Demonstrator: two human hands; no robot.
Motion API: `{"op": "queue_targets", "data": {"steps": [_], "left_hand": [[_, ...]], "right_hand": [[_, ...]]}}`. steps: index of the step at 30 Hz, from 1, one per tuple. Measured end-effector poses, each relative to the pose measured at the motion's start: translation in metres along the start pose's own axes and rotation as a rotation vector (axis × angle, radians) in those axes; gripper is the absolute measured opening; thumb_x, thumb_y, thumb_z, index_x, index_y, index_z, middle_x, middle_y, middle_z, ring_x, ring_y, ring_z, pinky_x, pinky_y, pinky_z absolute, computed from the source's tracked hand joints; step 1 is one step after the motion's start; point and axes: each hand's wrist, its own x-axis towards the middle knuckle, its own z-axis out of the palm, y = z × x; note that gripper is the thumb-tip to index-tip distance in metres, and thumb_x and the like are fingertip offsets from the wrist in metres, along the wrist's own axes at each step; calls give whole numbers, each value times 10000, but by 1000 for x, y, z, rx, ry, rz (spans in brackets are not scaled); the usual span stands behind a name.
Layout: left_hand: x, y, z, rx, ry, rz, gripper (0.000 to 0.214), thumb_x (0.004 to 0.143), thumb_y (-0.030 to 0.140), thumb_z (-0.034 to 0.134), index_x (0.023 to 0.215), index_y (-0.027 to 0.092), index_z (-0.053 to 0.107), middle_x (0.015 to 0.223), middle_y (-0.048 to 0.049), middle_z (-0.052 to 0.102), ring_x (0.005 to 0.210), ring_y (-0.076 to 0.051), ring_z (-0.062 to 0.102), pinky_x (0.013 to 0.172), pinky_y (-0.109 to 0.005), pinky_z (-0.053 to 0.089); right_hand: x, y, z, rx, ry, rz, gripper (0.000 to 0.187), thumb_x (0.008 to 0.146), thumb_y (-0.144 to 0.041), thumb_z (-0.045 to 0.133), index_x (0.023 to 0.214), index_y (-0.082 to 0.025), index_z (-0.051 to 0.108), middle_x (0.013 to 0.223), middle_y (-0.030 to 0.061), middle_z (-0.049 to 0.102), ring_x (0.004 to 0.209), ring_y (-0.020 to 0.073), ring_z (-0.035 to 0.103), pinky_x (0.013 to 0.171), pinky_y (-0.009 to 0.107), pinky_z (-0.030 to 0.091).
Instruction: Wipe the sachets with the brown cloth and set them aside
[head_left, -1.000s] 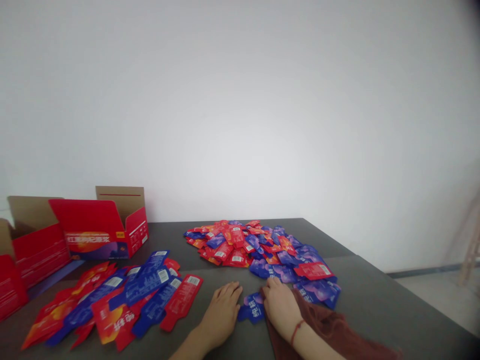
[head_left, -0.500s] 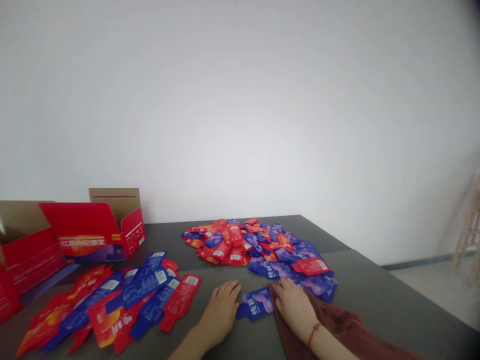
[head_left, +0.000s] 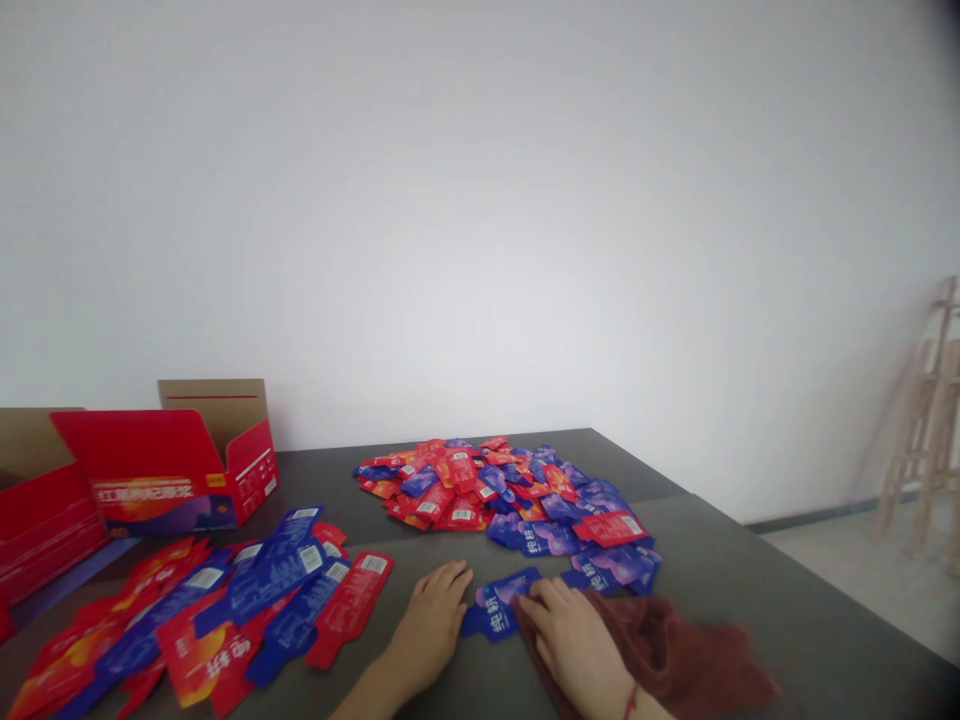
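Note:
A blue sachet (head_left: 498, 606) lies flat on the dark grey table (head_left: 750, 590) between my two hands. My left hand (head_left: 429, 628) rests palm down just left of it, fingers stretched out and touching its left edge. My right hand (head_left: 574, 642) lies on a dark red cloth (head_left: 675, 655), fingers extended toward the sachet's right end. Beyond them a big pile of red and blue sachets (head_left: 501, 494) covers the table's middle. A second spread of red and blue sachets (head_left: 217, 600) lies to the left.
Open red cardboard boxes (head_left: 172, 465) stand at the back left, another at the far left edge (head_left: 37, 510). A white wall rises behind the table. The table's right edge drops to the floor, where a wooden easel (head_left: 919, 430) stands.
The view has swung right and down a little. My right hand has drawn back toward me with the cloth, and the blue sachet has turned slightly between the hands.

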Motion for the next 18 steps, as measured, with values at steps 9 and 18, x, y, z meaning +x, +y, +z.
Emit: {"op": "queue_targets", "data": {"steps": [9,18], "left_hand": [[5,34,-2,-229,58,-139,669,742,349,650,1347,125,473,1335,-130,526,1260,-290,429,1083,-390,296],[13,40,-6,-354,16,-223,313,696,162,596,1008,185,596,1005,-43,618,978,-234,548,857,-321,396]], "right_hand": [[-2,23,-9,0,-12,244,314,878,-84,409,972,-196,686,964,75,631,946,236,560,852,346,393],[-2,31,-3,103,4,239,319,836,-82,407,970,-194,674,994,84,634,959,234,565,881,348,389]]}}
